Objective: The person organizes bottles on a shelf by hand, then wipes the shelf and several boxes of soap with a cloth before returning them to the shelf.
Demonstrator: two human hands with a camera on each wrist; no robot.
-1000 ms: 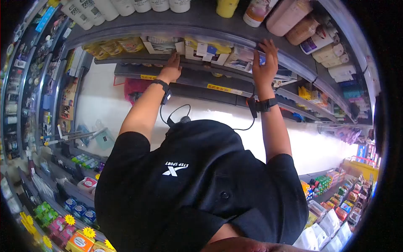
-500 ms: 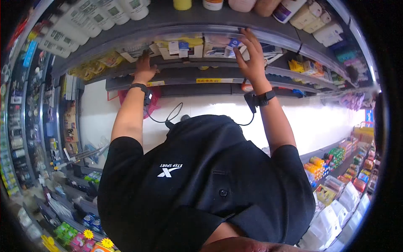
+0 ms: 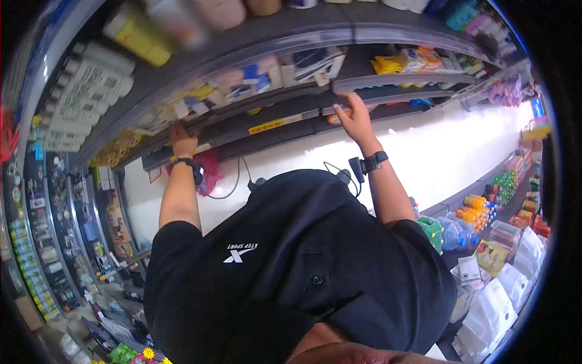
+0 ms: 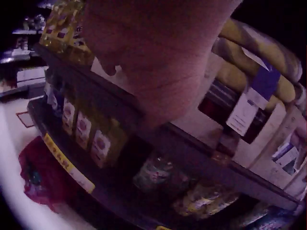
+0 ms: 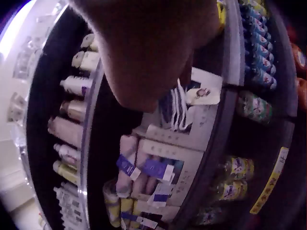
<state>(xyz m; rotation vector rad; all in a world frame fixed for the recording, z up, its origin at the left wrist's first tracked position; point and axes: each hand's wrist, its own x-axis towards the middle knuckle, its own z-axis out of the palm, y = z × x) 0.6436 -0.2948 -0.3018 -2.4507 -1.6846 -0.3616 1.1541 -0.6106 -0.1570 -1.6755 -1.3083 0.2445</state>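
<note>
My left hand (image 3: 183, 144) reaches up to the edge of a shelf, its fingertips at the front of the goods. Close to it in the left wrist view are yellow cloth-like rolls (image 4: 230, 72) in a white carton, with a blue-and-white tag (image 4: 264, 86). My right hand (image 3: 357, 124) is raised before the shelf edges with thumb and forefinger spread, holding nothing. In the right wrist view, that hand overlaps a carton holding white cords (image 5: 180, 108). Beside this carton lie pink rolls (image 5: 127, 158) with purple tags. My left fingers are partly hidden in the left wrist view.
White bottles (image 3: 91, 97) line the upper shelf at left. Yellow packets (image 3: 388, 65) lie to the right. A lower shelf carries a yellow price strip (image 3: 267, 127), and a red bag (image 3: 208, 173) hangs or stands below. Drinks bottles (image 3: 476, 209) stand at far right.
The head view has swung right, so the shelves slide left and tilt. My right hand has come down from the cartons. My left hand stays near the same shelf edge.
</note>
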